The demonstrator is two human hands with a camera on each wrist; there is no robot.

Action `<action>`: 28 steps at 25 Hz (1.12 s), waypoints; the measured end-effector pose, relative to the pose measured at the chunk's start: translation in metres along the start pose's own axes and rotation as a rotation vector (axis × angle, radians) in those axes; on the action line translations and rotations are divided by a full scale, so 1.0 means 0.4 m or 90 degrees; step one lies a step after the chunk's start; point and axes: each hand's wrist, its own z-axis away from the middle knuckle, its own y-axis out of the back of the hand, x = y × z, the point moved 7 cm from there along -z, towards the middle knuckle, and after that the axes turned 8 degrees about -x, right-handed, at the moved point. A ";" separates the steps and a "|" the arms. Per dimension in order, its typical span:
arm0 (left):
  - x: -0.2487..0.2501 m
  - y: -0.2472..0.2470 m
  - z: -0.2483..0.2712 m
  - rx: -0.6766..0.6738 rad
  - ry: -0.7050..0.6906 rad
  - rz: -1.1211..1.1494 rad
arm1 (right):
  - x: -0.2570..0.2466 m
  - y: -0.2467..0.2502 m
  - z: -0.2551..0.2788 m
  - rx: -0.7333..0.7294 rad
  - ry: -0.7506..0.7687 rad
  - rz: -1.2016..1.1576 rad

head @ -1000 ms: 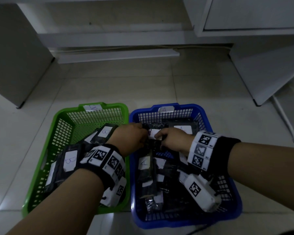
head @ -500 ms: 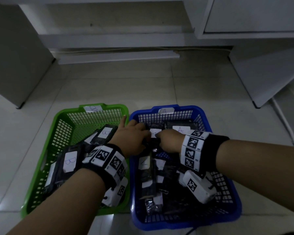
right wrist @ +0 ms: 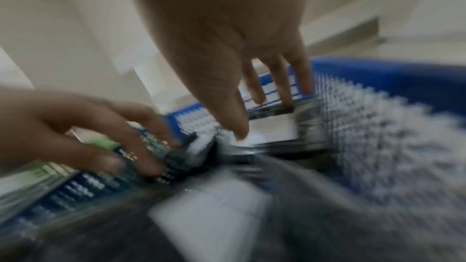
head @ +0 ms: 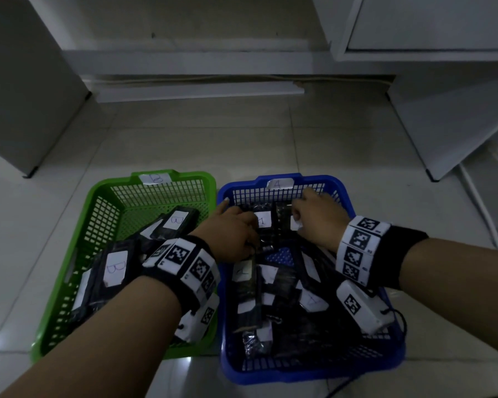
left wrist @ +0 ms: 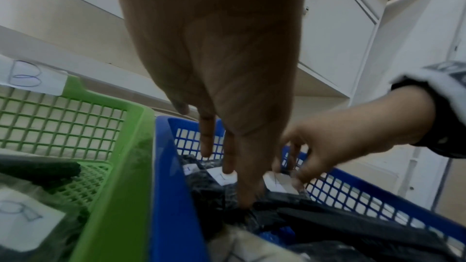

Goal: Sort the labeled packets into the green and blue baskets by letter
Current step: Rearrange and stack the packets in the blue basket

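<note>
A green basket (head: 112, 185) tagged B (head: 155, 178) holds black packets labelled B (head: 115, 268). To its right, a blue basket (head: 339, 185) tagged A (head: 279, 183) holds several black packets labelled A (head: 263, 219). My left hand (head: 233, 234) reaches into the blue basket's far left; its straight fingers (left wrist: 228, 156) press down on a black packet. My right hand (head: 316, 219) is at the far right of that basket. It holds a white-labelled packet (right wrist: 272, 130), thumb on the label and fingers over the far edge. The right wrist view is blurred.
Both baskets stand side by side on a pale tiled floor. White cabinets run along the back. A grey cabinet (head: 26, 81) stands at the left. A white board (head: 443, 124) leans at the right, with a cable (head: 477, 202) on the floor beside it.
My right hand has moved right and toward the blue basket's far wall. My left hand has stayed near the basket's far left, with its index finger now stretched out.
</note>
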 end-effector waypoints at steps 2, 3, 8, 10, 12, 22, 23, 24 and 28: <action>0.020 -0.019 -0.016 -0.040 -0.016 -0.008 | 0.036 -0.027 0.010 -0.039 0.001 0.058; 0.027 -0.032 -0.024 -0.067 -0.007 -0.014 | 0.042 -0.037 0.011 -0.041 0.018 0.078; 0.040 -0.034 -0.036 -0.073 0.002 -0.015 | 0.033 -0.026 -0.029 0.016 0.069 0.124; 0.042 -0.023 -0.029 -0.067 -0.035 0.000 | 0.038 -0.019 -0.035 0.024 0.071 0.113; 0.049 -0.033 -0.019 -0.104 -0.069 -0.011 | 0.046 -0.020 -0.021 0.007 0.067 0.063; 0.106 -0.057 -0.072 -0.114 -0.125 0.061 | 0.029 -0.154 0.147 -0.292 -0.066 -0.184; 0.105 -0.056 -0.075 -0.123 -0.108 0.069 | 0.036 -0.141 0.154 -0.294 -0.062 -0.252; 0.102 -0.053 -0.077 -0.129 -0.091 0.073 | 0.042 -0.134 0.165 -0.313 -0.062 -0.309; 0.110 -0.044 -0.083 -0.132 -0.088 0.112 | 0.045 -0.104 0.203 -0.314 -0.045 -0.353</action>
